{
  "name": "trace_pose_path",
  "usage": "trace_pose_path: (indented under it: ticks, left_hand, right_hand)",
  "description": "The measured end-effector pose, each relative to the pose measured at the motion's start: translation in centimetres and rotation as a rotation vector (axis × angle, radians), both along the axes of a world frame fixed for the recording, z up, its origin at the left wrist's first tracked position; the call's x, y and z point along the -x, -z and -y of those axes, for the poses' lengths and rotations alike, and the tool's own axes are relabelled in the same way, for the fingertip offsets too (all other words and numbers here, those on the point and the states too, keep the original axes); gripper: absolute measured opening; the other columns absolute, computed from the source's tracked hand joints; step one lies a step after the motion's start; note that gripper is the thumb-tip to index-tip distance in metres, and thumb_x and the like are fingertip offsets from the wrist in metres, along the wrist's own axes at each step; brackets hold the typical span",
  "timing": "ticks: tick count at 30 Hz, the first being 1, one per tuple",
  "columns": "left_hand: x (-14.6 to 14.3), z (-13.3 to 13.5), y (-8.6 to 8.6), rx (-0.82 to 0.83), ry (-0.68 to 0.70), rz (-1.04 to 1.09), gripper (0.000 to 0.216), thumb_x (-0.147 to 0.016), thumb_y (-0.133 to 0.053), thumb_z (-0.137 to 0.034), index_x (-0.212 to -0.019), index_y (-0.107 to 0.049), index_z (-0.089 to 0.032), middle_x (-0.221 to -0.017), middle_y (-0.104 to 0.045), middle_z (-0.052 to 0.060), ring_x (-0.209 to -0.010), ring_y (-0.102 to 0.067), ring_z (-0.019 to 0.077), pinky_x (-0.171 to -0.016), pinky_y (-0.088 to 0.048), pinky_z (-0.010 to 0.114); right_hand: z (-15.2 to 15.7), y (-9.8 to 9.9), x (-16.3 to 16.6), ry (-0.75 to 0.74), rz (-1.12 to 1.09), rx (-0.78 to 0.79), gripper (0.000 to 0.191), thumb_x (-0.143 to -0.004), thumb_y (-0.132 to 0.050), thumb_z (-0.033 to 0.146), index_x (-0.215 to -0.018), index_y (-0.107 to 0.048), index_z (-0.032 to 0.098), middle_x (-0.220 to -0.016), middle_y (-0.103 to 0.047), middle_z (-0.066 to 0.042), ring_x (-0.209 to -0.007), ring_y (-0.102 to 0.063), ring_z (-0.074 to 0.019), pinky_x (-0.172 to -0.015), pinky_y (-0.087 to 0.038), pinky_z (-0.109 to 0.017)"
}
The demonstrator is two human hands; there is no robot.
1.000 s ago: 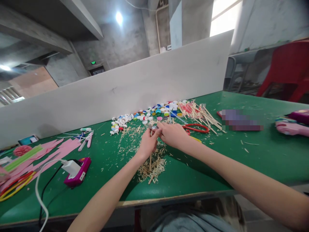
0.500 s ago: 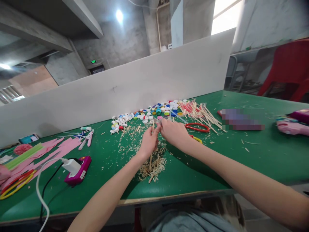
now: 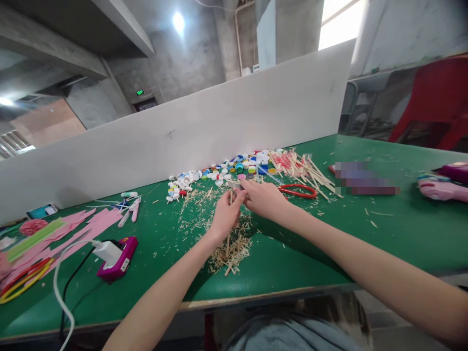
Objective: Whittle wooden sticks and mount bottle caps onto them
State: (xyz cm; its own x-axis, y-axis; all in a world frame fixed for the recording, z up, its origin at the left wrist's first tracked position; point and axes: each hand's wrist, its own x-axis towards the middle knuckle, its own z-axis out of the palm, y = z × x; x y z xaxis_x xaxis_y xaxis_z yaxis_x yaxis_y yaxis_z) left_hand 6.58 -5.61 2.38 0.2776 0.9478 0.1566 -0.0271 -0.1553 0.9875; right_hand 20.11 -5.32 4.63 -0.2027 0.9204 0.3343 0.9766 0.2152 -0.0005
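My left hand (image 3: 224, 217) is closed round a thin wooden stick (image 3: 228, 239) held upright, its lower end over a heap of wood shavings (image 3: 230, 251) on the green table (image 3: 365, 243). My right hand (image 3: 263, 199) is closed on a small metal blade (image 3: 234, 185) set against the stick's top end. Both hands meet above the shavings near the table's middle.
Behind the hands lie coloured bottle caps (image 3: 237, 168), a pile of wooden sticks (image 3: 307, 170) and red scissors (image 3: 298, 191). At the left are pink paper strips (image 3: 73, 226), a magenta device with a white plug (image 3: 115, 256) and small tools (image 3: 129, 209). A white board (image 3: 183, 131) stands behind.
The hands stay together over the shavings. The right hand with the blade has shifted slightly up along the stick's top end; little else has moved.
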Motion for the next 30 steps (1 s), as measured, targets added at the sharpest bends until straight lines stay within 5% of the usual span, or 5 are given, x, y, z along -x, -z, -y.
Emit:
trace_pose_path:
  ticks: [10, 30]
  left_hand:
    - [0.1, 0.0, -0.1, -0.017, -0.011, -0.038, 0.049, -0.074, -0.069, -0.058, -0.079, -0.036, -0.022, -0.050, -0.034, -0.013, -0.031, -0.028, 0.0012, -0.033, -0.020, 0.017]
    - [0.4, -1.2, 1.0, -0.110, -0.089, -0.159, 0.043, -0.081, -0.058, -0.060, -0.081, -0.049, -0.018, -0.053, -0.040, -0.008, -0.046, -0.034, 0.0051, -0.048, -0.029, 0.019]
  right_hand:
    - [-0.8, 0.5, -0.9, -0.104, 0.024, 0.010, 0.030, -0.097, -0.036, 0.039, -0.106, -0.053, 0.016, -0.095, -0.062, -0.008, -0.074, -0.052, -0.0111, -0.062, -0.022, -0.023]
    - [1.6, -0.3, 1.4, 0.110, 0.118, 0.085, 0.035, -0.101, -0.026, 0.029, -0.122, -0.048, 0.013, -0.105, -0.060, -0.015, -0.092, -0.062, -0.0235, -0.069, -0.039, -0.026]
